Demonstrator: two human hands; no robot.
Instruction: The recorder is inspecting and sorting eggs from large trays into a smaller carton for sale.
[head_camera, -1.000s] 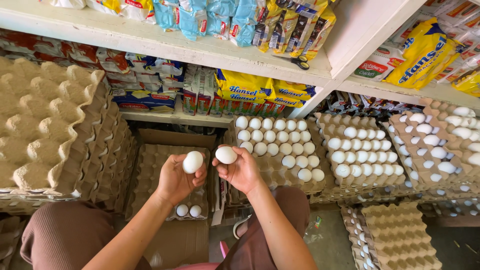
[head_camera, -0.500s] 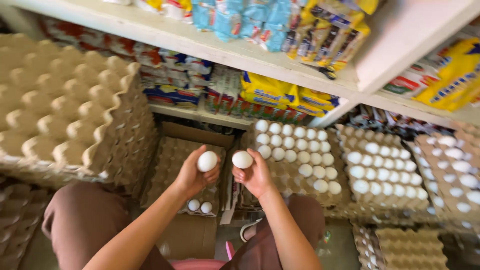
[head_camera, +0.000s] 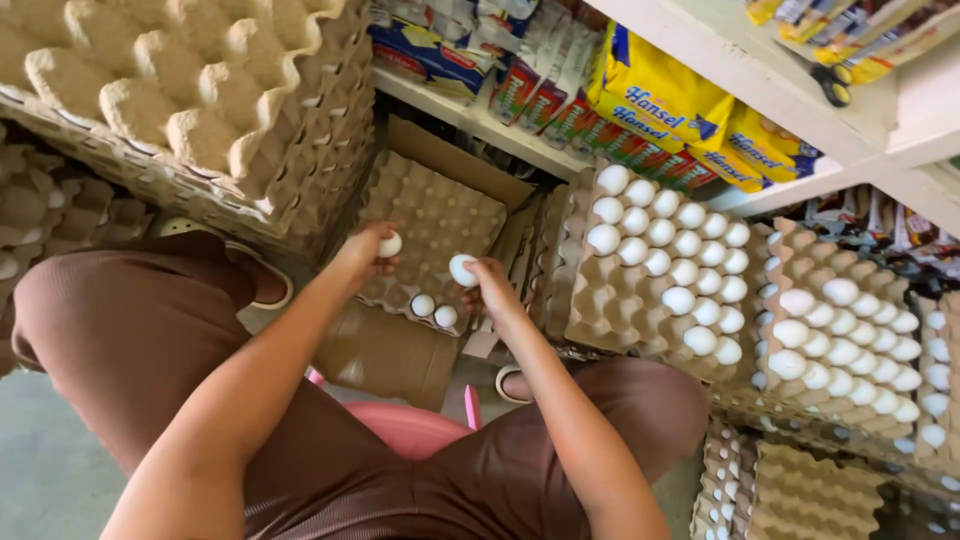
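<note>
Head view: your left hand (head_camera: 362, 252) grips a white egg (head_camera: 390, 245); your right hand (head_camera: 490, 285) grips a second white egg (head_camera: 462, 270). Both hover over the near edge of the cardboard egg tray (head_camera: 435, 215) in the box, with two seated eggs (head_camera: 433, 311) at 6 o'clock of them. Keep fingertip grips light, lower each egg straight into an empty cup beside those two, and release only once it's seated.
</note>
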